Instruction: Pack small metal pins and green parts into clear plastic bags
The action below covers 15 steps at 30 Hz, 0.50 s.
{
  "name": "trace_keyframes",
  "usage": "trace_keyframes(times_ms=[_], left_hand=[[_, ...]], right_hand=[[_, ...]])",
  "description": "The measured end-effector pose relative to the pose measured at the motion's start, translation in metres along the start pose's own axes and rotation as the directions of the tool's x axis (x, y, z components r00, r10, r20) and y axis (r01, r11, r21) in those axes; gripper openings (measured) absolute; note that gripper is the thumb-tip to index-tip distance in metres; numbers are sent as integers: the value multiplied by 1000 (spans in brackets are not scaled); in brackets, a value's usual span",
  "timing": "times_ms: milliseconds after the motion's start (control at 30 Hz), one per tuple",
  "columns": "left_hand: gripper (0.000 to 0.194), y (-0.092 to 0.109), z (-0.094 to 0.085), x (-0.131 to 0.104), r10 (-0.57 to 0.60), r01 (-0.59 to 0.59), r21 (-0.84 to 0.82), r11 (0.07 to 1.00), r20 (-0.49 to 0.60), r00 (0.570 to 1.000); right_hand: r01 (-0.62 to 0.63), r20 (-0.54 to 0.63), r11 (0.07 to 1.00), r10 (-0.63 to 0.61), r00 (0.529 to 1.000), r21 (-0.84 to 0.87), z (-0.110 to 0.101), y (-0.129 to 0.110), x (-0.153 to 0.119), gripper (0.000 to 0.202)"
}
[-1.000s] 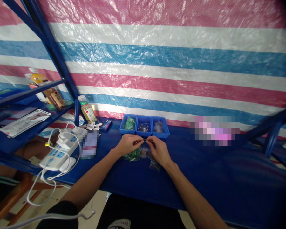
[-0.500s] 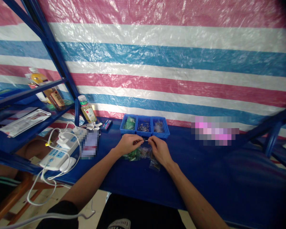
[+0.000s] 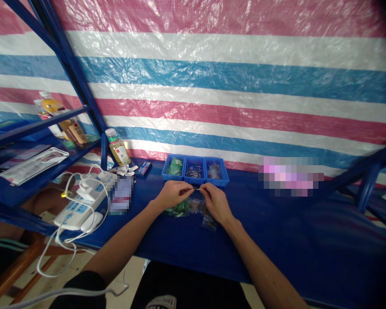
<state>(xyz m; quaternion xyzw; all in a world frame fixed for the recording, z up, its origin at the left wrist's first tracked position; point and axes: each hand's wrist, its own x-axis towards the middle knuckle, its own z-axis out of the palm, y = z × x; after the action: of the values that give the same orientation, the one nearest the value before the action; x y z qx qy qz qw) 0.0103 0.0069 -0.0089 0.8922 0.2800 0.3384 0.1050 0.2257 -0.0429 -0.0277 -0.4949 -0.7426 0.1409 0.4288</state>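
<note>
My left hand (image 3: 175, 194) and my right hand (image 3: 216, 201) meet fingertip to fingertip, pinching a thin metal pin-like piece (image 3: 196, 189) between them; it is too small to make out fully. Just beyond stand three blue bins: the left bin (image 3: 173, 177) holds green packets (image 3: 175, 166), the middle one small dark metal pieces (image 3: 194, 171), the right one clear plastic bits (image 3: 214, 171). Below my hands lie green packets (image 3: 179, 208) and clear small bags (image 3: 209, 222) on the blue table (image 3: 193, 244), partly hidden by my fingers.
At the left are a power strip (image 3: 75, 210) with tangled white cables, a drink bottle (image 3: 117, 148), a small blue box (image 3: 143, 168) and a blurred-out flat item (image 3: 120, 195). Blue metal posts (image 3: 73, 77) frame the table. A pixelated pink item (image 3: 289, 176) lies at the right rear.
Both hands stay in nearly the same place with the thin metal piece between them. Only very slight finger movement shows.
</note>
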Motion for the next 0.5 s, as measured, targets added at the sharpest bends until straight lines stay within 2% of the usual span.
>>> trace_keyframes(times_ms=[267, 500], left_hand=[[24, 1, 0, 0, 0, 0, 2, 1000, -6, 1000], [24, -1, -1, 0, -30, 31, -28, 999, 15, 999]], right_hand=[[-28, -26, 999, 28, 999, -18, -1, 0, 0, 20], [15, -31, 999, -14, 999, 29, -3, -2, 1, 16]])
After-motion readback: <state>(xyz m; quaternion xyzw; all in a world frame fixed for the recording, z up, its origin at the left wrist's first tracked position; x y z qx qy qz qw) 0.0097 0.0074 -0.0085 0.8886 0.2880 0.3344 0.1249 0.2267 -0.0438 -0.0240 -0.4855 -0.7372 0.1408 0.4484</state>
